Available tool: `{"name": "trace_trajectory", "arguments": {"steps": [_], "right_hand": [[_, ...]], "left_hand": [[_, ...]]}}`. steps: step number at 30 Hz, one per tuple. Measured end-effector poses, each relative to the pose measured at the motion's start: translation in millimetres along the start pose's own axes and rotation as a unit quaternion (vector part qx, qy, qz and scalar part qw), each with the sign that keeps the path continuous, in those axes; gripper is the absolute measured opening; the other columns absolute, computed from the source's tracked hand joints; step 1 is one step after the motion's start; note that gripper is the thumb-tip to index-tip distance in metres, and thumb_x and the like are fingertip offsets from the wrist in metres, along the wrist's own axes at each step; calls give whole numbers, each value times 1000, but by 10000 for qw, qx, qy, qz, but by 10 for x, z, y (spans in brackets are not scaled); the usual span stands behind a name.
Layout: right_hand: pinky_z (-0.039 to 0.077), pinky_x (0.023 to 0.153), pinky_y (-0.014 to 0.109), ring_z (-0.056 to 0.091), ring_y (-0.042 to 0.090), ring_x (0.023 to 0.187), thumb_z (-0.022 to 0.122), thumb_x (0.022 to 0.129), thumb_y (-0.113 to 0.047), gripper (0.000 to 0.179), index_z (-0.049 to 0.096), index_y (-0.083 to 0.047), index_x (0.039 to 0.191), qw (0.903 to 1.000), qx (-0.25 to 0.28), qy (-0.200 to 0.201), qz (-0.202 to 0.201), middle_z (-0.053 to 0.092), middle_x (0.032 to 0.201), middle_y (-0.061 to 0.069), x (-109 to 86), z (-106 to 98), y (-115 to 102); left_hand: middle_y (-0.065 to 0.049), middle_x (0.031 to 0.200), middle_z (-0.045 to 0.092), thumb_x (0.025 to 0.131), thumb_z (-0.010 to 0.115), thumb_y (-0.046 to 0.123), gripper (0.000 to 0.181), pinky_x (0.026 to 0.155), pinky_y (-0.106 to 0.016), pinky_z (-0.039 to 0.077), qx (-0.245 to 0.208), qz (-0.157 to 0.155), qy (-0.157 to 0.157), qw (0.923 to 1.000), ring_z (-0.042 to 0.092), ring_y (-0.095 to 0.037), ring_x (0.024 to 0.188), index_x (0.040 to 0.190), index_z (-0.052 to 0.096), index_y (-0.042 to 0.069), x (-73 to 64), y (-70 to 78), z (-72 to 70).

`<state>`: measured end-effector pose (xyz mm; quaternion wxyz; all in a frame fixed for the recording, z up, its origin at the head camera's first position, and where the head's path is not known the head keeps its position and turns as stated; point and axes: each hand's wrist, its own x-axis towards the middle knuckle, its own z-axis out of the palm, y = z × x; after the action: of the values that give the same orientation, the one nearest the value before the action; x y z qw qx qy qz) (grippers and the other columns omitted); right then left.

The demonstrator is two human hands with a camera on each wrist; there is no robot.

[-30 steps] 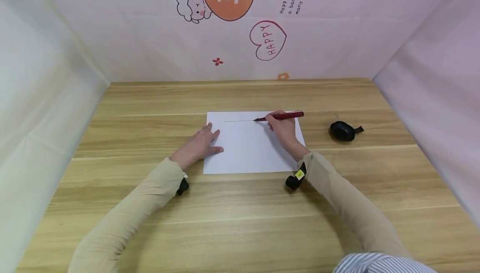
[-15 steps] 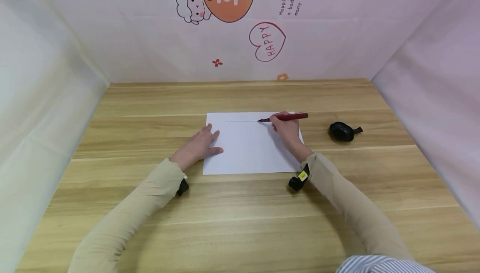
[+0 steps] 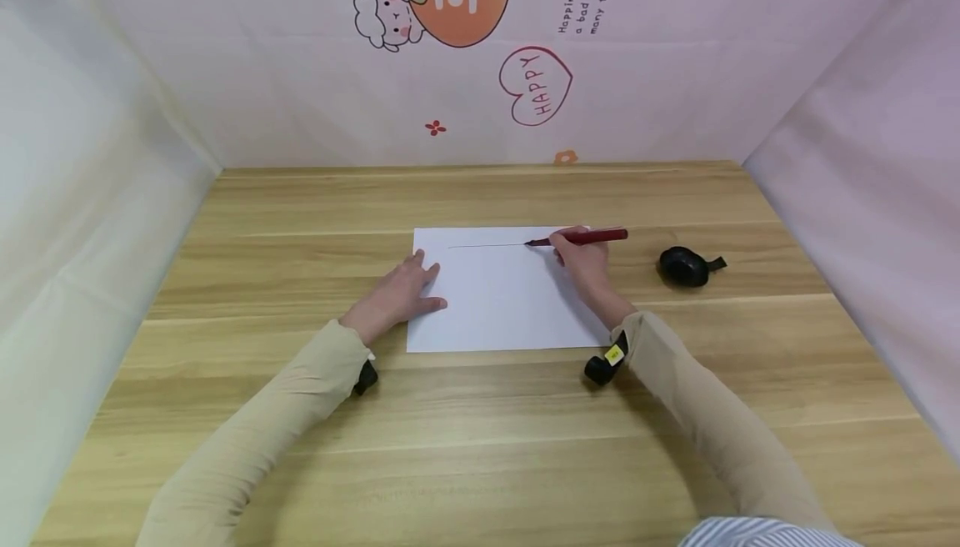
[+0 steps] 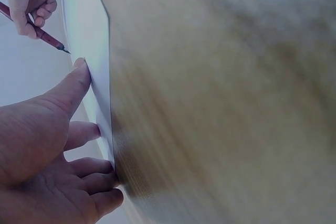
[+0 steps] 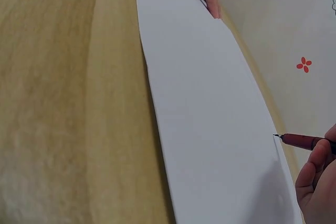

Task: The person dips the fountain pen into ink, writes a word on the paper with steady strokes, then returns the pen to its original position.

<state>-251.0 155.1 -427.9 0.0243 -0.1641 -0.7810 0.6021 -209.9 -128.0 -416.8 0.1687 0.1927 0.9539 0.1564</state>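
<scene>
A white sheet of paper (image 3: 495, 305) lies on the wooden table, with a thin dark line (image 3: 480, 246) running across its upper part. My left hand (image 3: 393, 293) rests on the sheet's left edge, fingers spread and fairly straight. With my right hand (image 3: 585, 263) I pinch a dark red pen (image 3: 600, 236), its black tip at the line's right end. In the left wrist view the pen (image 4: 50, 39) slants down toward the paper beyond my left thumb. The right wrist view shows the pen tip on the sheet (image 5: 199, 103) near its far edge.
A black oval object (image 3: 684, 267) with a short tab sits on the table (image 3: 480, 447) to the right of the paper. Behind stands a white printed backdrop (image 3: 300, 97), with pale cloth walls at both sides. A black camera (image 3: 600, 369) hangs at the right wrist.
My right hand has slid rightward with the pen, and the drawn line has grown longer to the right. The left hand stays in place on the paper.
</scene>
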Motion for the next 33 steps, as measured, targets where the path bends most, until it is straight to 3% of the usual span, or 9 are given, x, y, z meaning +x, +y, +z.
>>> {"name": "trace_trajectory", "arguments": {"steps": [14, 25, 33], "right_hand": [[45, 61, 19, 54, 11, 69, 65, 88, -23, 14, 59, -15, 98, 9992, 117, 92, 380, 58, 79, -2, 24, -118, 28], [43, 59, 19, 53, 11, 65, 63, 89, -23, 11, 61, -14, 95, 9993, 2, 251, 260, 58, 72, -5, 2, -195, 54], [44, 60, 19, 53, 10, 66, 63, 89, -24, 13, 62, -14, 97, 9991, 62, 306, 293, 58, 73, -5, 24, -244, 54]], "left_hand": [[-31, 153, 13, 91, 61, 35, 69, 116, -50, 22, -45, -53, -31, 10000, 18, -43, 143, 144, 34, 0, 7, 9, 3], [-33, 152, 15, 92, 60, 36, 69, 116, -50, 23, 77, 74, -15, 9999, 18, -44, 143, 143, 35, -3, -5, 5, 10], [-32, 153, 15, 91, 61, 35, 69, 115, -51, 24, 50, -16, -27, 10000, 18, -44, 143, 144, 35, -2, -9, 10, -6]]}}
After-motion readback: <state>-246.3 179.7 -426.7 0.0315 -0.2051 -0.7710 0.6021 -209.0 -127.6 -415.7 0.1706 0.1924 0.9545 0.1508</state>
